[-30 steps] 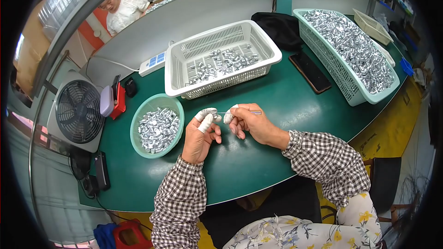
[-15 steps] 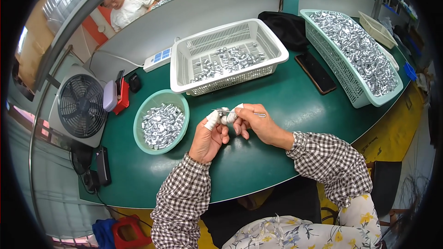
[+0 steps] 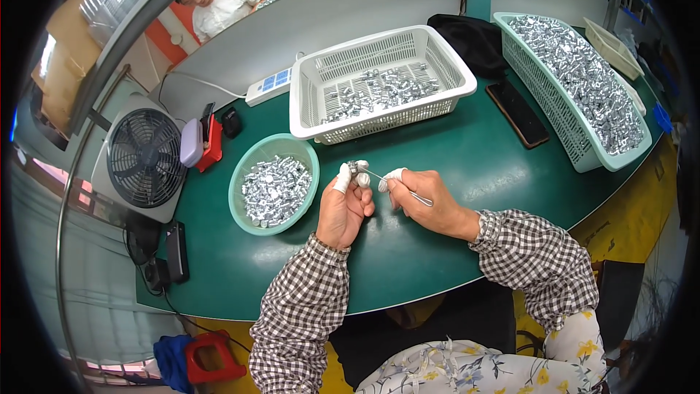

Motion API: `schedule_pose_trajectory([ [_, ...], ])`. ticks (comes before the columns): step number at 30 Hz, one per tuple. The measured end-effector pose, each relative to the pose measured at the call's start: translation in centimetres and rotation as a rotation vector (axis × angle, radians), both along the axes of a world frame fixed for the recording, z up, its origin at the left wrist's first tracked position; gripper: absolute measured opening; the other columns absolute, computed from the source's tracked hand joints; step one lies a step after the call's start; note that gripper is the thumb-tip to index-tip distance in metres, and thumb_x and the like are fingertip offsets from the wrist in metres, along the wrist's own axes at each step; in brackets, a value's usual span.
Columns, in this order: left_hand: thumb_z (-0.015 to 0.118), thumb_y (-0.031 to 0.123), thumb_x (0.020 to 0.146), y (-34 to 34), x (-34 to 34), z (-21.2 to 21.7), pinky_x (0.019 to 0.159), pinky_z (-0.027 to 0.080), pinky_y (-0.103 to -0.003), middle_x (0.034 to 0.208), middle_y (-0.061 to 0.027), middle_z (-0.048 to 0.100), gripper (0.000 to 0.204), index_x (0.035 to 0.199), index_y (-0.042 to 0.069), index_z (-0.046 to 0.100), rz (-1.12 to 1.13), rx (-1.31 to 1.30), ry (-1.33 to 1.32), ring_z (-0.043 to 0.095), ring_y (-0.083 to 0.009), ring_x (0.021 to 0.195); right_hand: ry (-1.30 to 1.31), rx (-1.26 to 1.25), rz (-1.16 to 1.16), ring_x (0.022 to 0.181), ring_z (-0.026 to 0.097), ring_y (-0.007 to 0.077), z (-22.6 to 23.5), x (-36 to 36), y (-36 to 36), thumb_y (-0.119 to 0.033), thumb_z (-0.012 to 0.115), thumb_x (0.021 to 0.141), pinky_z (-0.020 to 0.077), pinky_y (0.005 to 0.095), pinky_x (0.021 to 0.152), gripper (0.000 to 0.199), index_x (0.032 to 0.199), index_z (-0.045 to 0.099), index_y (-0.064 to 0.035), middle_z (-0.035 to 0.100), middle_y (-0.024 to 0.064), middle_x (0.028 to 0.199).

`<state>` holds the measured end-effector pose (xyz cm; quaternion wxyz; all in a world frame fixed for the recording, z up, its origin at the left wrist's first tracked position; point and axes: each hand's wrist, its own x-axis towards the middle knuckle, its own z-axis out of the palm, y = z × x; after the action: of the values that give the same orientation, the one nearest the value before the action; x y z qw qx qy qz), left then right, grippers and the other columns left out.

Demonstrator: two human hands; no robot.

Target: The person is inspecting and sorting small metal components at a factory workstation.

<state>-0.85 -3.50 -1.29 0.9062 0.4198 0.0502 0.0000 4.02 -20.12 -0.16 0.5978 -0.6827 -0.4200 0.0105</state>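
My left hand, its thumb and a fingertip wrapped in white, pinches a small silver metal part. In my right hand is a thin metal pick, slanting up to the left with its tip close to that part; whether they touch I cannot tell. White wrapping covers a right fingertip too. Left of my hands stands a round mint-green bowl holding many small silver parts. Beyond them is a white slotted basket with similar parts scattered over its bottom.
A long pale-green basket heaped with silver parts stands at the right, beside a phone and a black cloth. A fan, a red holder and a power strip line the left and back. Another person sits beyond the partition.
My right hand has drawn back to the right from the left, and the pick now slants downward to the right. The whole view has shifted slightly.
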Motion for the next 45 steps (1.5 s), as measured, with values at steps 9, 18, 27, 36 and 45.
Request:
schedule_pose_trajectory([
  [9,0.035,0.031,0.096,0.2,0.2,-0.5,0.049,0.04,-0.025,0.078,-0.0014,0.053,0.033,0.104,0.003,0.05,0.023,-0.036,0.076,0.048,-0.0113,0.06,-0.151,0.045,-0.038,0.049,0.053,0.0152,-1.0,0.3,0.5,-0.003,0.049,0.086,0.0402,0.028,0.044,0.013,0.077,0.055,0.0032,0.055,0.0079,0.059],
  [18,0.032,0.031,0.097,-0.1,0.0,0.0,0.049,0.04,-0.025,0.078,-0.0029,0.052,0.034,0.102,0.003,0.05,-0.005,0.047,0.038,0.048,-0.0114,0.061,-0.157,0.021,-0.04,0.047,0.05,0.0142,-0.7,0.3,0.4,-0.003,0.049,0.086,0.0389,0.0282,0.043,0.014,0.075,0.054,0.0028,0.055,0.0074,0.057],
  [27,0.033,0.032,0.096,-0.3,-0.2,0.3,0.048,0.04,-0.023,0.079,-0.0016,0.052,0.033,0.102,0.004,0.05,-0.015,0.103,0.022,0.049,-0.0107,0.062,-0.129,0.027,-0.034,0.046,0.049,0.0129,-0.6,0.3,0.3,-0.003,0.047,0.086,0.0377,0.028,0.042,0.014,0.074,0.053,0.0023,0.054,0.0064,0.057],
  [36,0.035,0.029,0.096,-0.5,-0.1,0.3,0.047,0.041,-0.023,0.078,-0.0029,0.05,0.031,0.101,0.002,0.049,0.035,0.238,-0.004,0.048,-0.0104,0.06,-0.001,-0.006,-0.029,0.046,0.05,0.0136,-0.3,0.1,0.2,-0.003,0.047,0.086,0.0383,0.0282,0.042,0.014,0.074,0.054,0.0022,0.054,0.0074,0.057],
  [45,0.038,0.024,0.096,-1.1,-0.3,0.7,0.045,0.041,-0.022,0.076,-0.0024,0.05,0.027,0.097,0.001,0.051,0.001,0.287,-0.027,0.048,-0.0092,0.058,-0.245,-0.011,-0.093,0.046,0.052,0.0188,-0.9,0.1,0.4,-0.002,0.049,0.085,0.0397,0.0302,0.043,0.017,0.069,0.049,0.0017,0.054,0.0099,0.056],
])
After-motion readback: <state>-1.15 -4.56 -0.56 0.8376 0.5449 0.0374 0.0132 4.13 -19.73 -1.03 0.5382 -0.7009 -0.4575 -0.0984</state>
